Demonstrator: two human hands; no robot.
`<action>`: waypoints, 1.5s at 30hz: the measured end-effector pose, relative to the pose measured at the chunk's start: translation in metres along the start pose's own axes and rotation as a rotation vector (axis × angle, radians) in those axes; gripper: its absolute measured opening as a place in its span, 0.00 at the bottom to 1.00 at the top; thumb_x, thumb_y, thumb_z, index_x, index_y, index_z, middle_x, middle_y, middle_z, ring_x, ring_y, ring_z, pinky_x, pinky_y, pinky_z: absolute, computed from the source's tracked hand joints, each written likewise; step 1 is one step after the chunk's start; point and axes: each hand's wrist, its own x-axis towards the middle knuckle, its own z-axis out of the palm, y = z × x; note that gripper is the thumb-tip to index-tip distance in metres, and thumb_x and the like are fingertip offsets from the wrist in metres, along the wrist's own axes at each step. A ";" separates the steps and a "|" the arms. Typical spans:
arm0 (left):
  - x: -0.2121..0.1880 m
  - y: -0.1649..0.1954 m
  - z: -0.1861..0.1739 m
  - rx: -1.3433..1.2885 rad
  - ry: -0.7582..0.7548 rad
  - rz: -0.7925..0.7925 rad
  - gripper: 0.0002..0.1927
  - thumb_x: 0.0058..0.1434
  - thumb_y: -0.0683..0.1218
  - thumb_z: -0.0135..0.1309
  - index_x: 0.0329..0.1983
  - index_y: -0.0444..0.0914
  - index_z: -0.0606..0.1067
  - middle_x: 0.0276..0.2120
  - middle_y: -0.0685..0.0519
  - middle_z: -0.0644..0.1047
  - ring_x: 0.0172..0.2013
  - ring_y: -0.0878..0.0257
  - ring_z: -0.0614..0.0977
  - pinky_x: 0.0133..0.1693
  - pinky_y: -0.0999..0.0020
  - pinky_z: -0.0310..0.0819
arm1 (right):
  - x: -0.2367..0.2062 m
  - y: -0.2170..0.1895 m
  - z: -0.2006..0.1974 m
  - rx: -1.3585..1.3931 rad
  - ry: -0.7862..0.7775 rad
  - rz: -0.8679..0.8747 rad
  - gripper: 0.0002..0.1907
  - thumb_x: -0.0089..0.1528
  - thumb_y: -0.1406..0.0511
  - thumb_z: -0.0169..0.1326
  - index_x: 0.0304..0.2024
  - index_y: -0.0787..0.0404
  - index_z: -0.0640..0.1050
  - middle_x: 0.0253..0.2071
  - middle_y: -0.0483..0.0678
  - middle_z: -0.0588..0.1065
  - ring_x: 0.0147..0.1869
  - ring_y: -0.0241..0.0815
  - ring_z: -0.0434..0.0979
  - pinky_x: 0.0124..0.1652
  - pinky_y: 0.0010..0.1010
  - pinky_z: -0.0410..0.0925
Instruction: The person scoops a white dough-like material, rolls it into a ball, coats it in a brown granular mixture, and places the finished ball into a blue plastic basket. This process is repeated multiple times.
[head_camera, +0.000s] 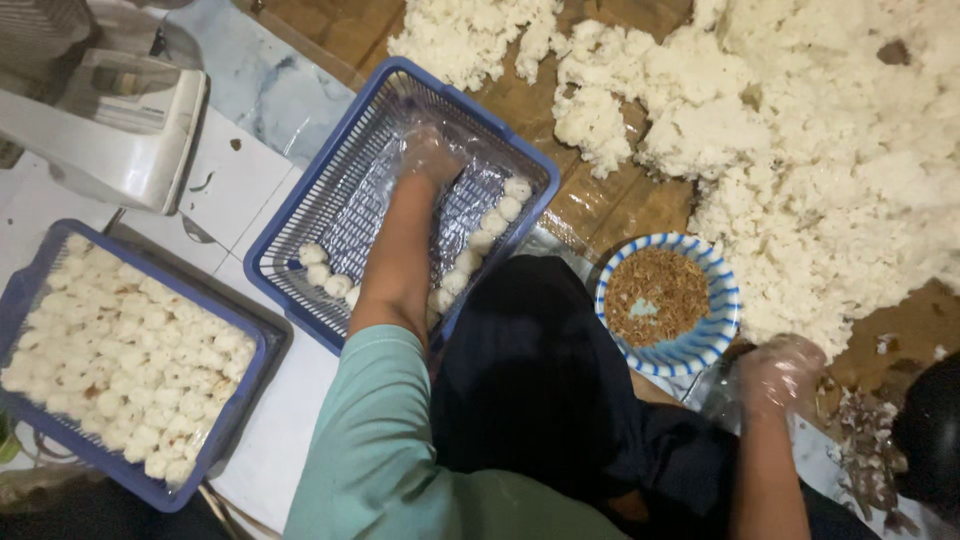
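My left hand (430, 152), in a clear plastic glove, reaches into a blue plastic basket (300, 200) lined with clear film, near its far end. A few white rice balls (490, 225) line the basket's right and near sides. Whether the hand holds a ball is hidden by the glove. My right hand (778, 375), also gloved, rests low at the right beside a blue-striped bowl (715, 335) of brown shredded filling (655, 295). A large heap of white cooked rice (830, 150) spreads over the brown surface.
A second blue basket (245, 385) at the left is packed with several rows of rice balls. A white appliance (120, 130) stands at the top left on tiled floor. My dark-clothed legs (540, 380) fill the middle bottom. Brown scraps (865, 450) lie at right.
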 end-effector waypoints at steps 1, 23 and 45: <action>-0.003 0.002 -0.002 -0.006 0.003 -0.020 0.45 0.54 0.61 0.61 0.68 0.32 0.63 0.68 0.36 0.62 0.68 0.42 0.64 0.66 0.53 0.59 | 0.000 -0.004 -0.003 -0.265 -0.101 -0.063 0.19 0.56 0.53 0.59 0.36 0.62 0.80 0.42 0.56 0.78 0.51 0.54 0.76 0.54 0.39 0.66; -0.145 -0.161 -0.046 0.546 -0.271 -0.368 0.18 0.65 0.50 0.52 0.52 0.36 0.79 0.52 0.41 0.79 0.53 0.44 0.80 0.52 0.45 0.74 | -0.006 0.005 -0.008 0.342 0.339 0.039 0.10 0.52 0.72 0.60 0.36 0.67 0.78 0.35 0.54 0.79 0.38 0.52 0.80 0.39 0.37 0.73; -0.221 0.246 -0.016 -0.994 -0.010 0.703 0.18 0.66 0.51 0.60 0.54 0.38 0.79 0.56 0.45 0.79 0.57 0.54 0.82 0.59 0.63 0.77 | 0.039 0.030 -0.049 1.117 -0.239 0.295 0.07 0.62 0.67 0.58 0.43 0.58 0.81 0.38 0.49 0.76 0.38 0.43 0.74 0.36 0.36 0.67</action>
